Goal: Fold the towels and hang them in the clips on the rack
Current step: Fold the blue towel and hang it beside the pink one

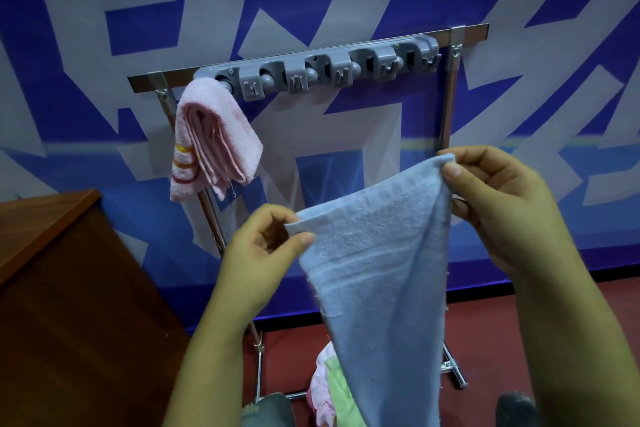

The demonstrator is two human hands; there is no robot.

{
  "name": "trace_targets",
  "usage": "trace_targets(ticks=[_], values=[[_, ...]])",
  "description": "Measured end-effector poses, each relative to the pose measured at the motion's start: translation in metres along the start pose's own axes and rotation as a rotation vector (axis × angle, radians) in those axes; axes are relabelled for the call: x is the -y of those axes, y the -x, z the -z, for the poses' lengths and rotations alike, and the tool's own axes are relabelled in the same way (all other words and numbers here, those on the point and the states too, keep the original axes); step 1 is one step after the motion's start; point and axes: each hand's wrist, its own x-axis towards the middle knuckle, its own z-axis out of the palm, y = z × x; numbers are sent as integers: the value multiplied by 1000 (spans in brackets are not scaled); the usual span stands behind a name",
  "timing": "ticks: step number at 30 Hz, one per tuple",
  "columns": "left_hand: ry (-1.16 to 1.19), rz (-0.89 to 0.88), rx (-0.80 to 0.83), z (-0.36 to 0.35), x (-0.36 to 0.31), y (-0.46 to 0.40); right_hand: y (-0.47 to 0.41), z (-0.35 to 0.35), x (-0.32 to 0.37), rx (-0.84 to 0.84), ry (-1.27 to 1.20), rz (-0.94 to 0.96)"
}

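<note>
Blue towel (377,253) held up in front of the rack (450,87), pinched at its top corners by left hand (256,253) and right hand (498,201), fingers clenched on cloth. Pink towel (211,139) hanging folded from the leftmost clip of the grey clip strip (322,69). More towels (329,388) heaped on the floor at the rack's foot. Wooden cabinet (69,288) at left.

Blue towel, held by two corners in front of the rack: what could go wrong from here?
1. The blue towel hangs unfolded, pinched only at its corners by the left hand and right hand; a grip may slip.
2. Its tail hangs toward the towels on the floor and could snag.
</note>
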Motion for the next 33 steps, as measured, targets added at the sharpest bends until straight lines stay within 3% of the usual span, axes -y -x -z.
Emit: trace_targets(ticks=[7,14,19,26,33], values=[[10,-68,-17,6,-12,-19,-1,2,-5,-10,294,14],[328,-117,-107,10,-31,-19,0,11,14,152,111,51],[485,9,-97,13,-34,-18,-1,10,12,142,-111,-16],[414,364,-157,5,4,-33,-16,-4,-33,14,138,-281],[457,336,-204,-17,0,-27,-9,-24,-41,-144,235,-166]])
